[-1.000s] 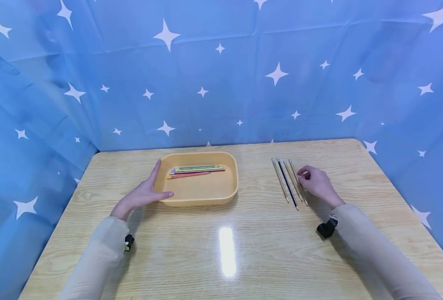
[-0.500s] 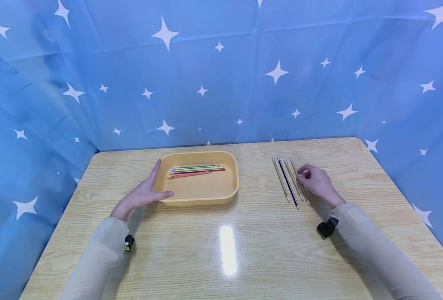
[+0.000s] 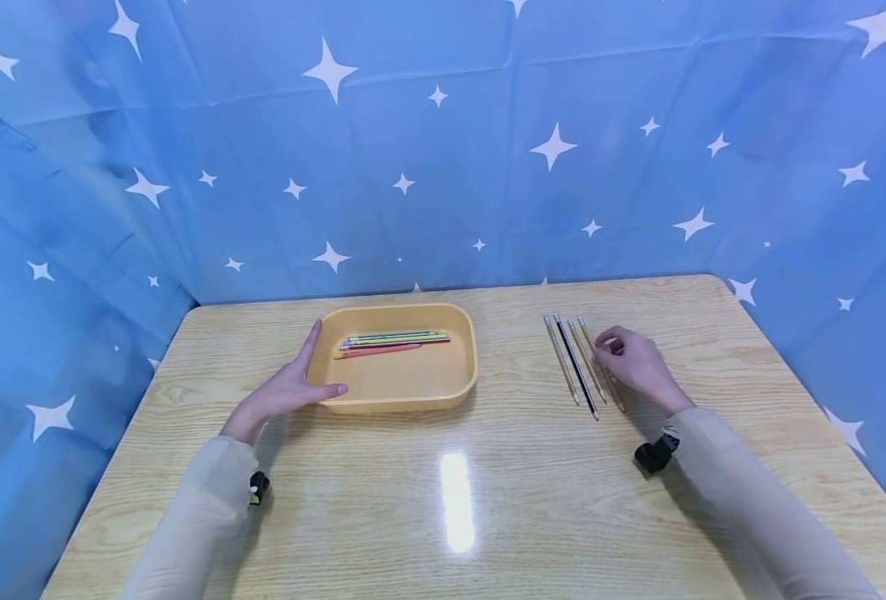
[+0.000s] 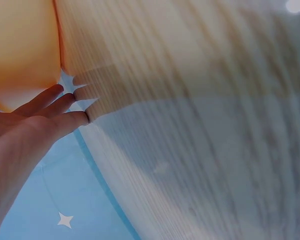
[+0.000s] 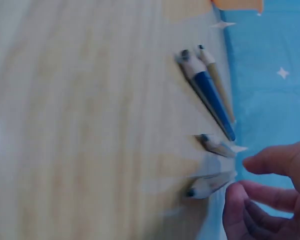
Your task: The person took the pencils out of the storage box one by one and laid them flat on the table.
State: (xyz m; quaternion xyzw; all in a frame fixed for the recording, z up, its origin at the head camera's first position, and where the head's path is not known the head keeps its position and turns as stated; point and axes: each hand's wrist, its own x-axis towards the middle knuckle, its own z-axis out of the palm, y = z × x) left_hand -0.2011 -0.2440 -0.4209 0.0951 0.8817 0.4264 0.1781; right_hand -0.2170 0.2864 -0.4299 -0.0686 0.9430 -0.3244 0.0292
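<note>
A shallow tan tray (image 3: 397,405) stands on the table with several colored pencils (image 3: 392,340) lying in it. Spread across the tray's left end is my left hand (image 3: 288,387), thumb along the front rim and straight fingers beside the outer wall. To the right, plain wood-toned pencils (image 3: 560,358) and one dark pencil (image 3: 576,367) lie side by side, their points facing me. My right hand (image 3: 633,362) has its curled thumb and forefinger at the rightmost pencil (image 5: 210,185), pinching it near mid-length. Part of that pencil is hidden by the fingers.
The wooden table (image 3: 382,500) ends at the back against a blue curtain (image 3: 443,167) with white stars. A stretch of tabletop separates the tray from the row of pencils. Black wrist cameras (image 3: 654,454) hang below both sleeves.
The rightmost pencil's pointed end has swung a little to the right, away from the pencil beside it. The right hand has barely shifted; the left hand and tray stay put.
</note>
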